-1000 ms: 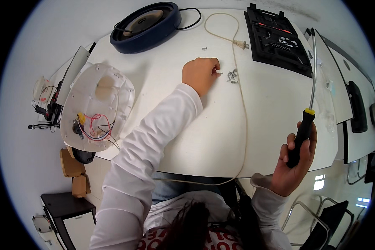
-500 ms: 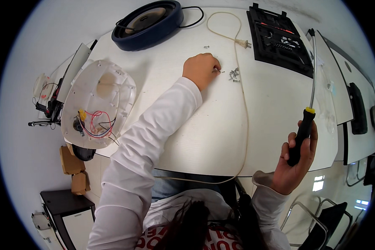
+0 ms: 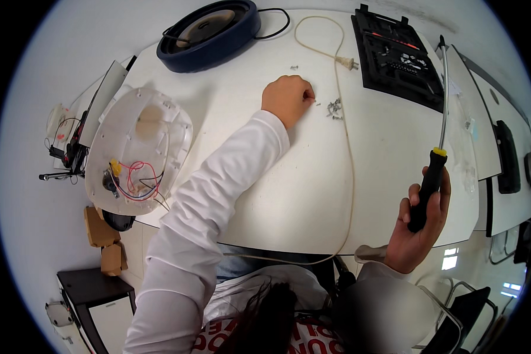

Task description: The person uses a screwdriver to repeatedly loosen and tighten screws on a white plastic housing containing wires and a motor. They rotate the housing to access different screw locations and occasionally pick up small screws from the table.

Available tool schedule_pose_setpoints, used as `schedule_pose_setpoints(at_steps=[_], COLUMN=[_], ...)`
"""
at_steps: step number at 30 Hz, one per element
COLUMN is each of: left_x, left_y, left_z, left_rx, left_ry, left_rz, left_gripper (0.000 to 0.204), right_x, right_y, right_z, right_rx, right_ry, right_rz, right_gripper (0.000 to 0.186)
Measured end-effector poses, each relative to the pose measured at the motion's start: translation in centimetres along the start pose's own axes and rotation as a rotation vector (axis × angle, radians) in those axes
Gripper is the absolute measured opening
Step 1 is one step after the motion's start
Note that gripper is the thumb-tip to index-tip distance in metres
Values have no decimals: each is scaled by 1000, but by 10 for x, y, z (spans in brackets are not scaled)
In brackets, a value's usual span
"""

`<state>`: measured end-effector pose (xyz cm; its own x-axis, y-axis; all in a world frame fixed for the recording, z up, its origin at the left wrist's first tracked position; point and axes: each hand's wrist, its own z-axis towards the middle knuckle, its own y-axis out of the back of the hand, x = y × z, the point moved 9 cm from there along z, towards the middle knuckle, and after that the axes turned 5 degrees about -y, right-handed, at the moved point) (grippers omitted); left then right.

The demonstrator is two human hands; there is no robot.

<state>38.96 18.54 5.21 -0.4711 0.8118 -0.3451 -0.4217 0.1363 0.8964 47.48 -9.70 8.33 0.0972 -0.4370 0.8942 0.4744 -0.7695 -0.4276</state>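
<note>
My left hand (image 3: 287,101) rests on the white table with its fingers curled in; anything inside them is hidden. Just right of the fingertips lies a small pile of silver screws (image 3: 334,108), and one loose screw (image 3: 294,67) is on the far side of the hand. My right hand (image 3: 422,230) is wrapped round the black and yellow handle of a long screwdriver (image 3: 433,177), held upright near the table's right front edge, its tip pointing away from me. On the left sits an open white plastic housing (image 3: 177,127) with red and dark wires and a small motor-like part inside.
A round dark blue base (image 3: 218,50) with a black cord stands at the far left. A black toolbox (image 3: 374,76) lies open at the far right. One beige power cord (image 3: 349,171) with a plug crosses the white table (image 3: 265,200) and hangs over its front edge.
The fingers of my left hand have drawn in slightly beside the screws. My right hand keeps the screwdriver in nearly the same place. The whole view has shifted a little.
</note>
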Motion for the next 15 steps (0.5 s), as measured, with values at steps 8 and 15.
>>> schedule_pose_setpoints(at_steps=[8,15], left_x=[-2,6], left_y=[-3,2], left_z=[0,1], left_rx=[44,46], left_ry=[64,45], left_rz=[-65,-119], left_gripper=[6,9], right_x=[0,-2], right_y=[-7,-10], right_z=[2,2], right_rx=[-4,0], right_ry=[20,36], right_rz=[-14,-42], right_gripper=[46,47])
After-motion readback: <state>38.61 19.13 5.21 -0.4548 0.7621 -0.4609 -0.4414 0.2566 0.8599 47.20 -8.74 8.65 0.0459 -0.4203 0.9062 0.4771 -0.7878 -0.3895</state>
